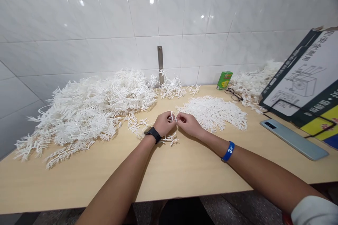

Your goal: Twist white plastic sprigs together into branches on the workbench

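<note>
My left hand (164, 123), with a black watch at the wrist, is closed on a white branching plastic sprig (172, 140) whose twigs stick out above and below the fingers. Touching or nearly touching it, my right hand (188, 123) is pinched at the sprig's right side; its fingertips are partly hidden. Beyond my right hand lies a flat heap of white twig pieces (213, 112). Loose white sprigs (136, 123) lie beside my left hand, at the edge of a large tangled pile of white branches (92, 105).
Against the tiled wall stand a metal strip (160, 65) and a small green box (224, 80). Glasses (233, 94) lie near another white pile (253, 81). At right, a large printed carton (303, 77) leans behind a phone (294, 140). The wooden table (185, 175) ends close to me.
</note>
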A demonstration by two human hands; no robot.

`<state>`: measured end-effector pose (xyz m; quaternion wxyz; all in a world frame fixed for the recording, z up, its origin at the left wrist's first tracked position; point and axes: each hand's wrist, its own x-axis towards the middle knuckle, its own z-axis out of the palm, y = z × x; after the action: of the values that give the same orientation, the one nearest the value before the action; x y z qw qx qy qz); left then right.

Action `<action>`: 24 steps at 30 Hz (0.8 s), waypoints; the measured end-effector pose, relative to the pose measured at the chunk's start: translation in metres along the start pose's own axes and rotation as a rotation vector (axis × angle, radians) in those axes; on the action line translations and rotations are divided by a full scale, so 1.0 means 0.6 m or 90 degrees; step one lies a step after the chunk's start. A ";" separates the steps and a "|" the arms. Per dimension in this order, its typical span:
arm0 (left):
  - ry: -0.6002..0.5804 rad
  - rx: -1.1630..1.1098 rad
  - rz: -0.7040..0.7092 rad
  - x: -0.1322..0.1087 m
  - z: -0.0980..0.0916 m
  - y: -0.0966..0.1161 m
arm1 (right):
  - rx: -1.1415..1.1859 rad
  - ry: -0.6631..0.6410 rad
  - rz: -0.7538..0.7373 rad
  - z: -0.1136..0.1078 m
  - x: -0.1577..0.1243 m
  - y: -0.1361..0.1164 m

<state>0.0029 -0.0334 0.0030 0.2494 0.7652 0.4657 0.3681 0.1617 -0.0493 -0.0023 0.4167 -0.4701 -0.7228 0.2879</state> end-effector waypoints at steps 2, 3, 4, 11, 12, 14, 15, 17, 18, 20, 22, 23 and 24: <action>-0.015 0.009 0.008 0.001 -0.002 -0.002 | -0.016 -0.001 0.006 0.000 0.000 0.000; -0.021 0.011 0.010 0.001 -0.004 -0.004 | -0.021 0.000 0.009 -0.001 0.000 0.001; -0.025 0.012 0.009 0.001 -0.005 -0.006 | -0.026 0.001 0.012 -0.001 0.000 0.001; -0.061 0.018 -0.030 0.005 -0.006 -0.018 | -0.066 -0.001 0.024 0.001 0.001 0.002; -0.063 0.023 -0.039 0.005 -0.005 -0.018 | -0.077 -0.001 0.025 0.002 0.001 0.002; -0.064 0.033 -0.054 0.006 -0.002 -0.017 | -0.112 0.001 0.035 0.003 0.001 0.001; -0.063 0.035 -0.059 0.006 -0.001 -0.017 | -0.134 0.001 0.043 0.003 0.001 0.001; -0.057 0.035 -0.070 0.007 0.003 -0.017 | -0.181 -0.005 0.059 0.003 0.000 0.000; -0.053 0.031 -0.075 0.007 0.005 -0.018 | -0.202 -0.009 0.064 0.004 0.000 -0.001; -0.053 0.016 -0.077 0.008 0.007 -0.021 | -0.237 -0.018 0.064 0.003 -0.001 -0.004; -0.052 0.009 -0.073 0.011 0.006 -0.023 | -0.265 -0.021 0.057 0.001 -0.003 -0.009; -0.040 0.016 -0.080 0.013 0.005 -0.025 | -0.276 -0.018 0.055 -0.002 -0.005 -0.012; -0.021 0.026 -0.094 0.015 0.002 -0.027 | -0.282 -0.012 0.053 -0.006 -0.007 -0.016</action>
<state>-0.0023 -0.0185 -0.0066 0.2681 0.7398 0.5239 0.3262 0.1613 -0.0569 0.0060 0.2846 -0.5768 -0.7521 0.1437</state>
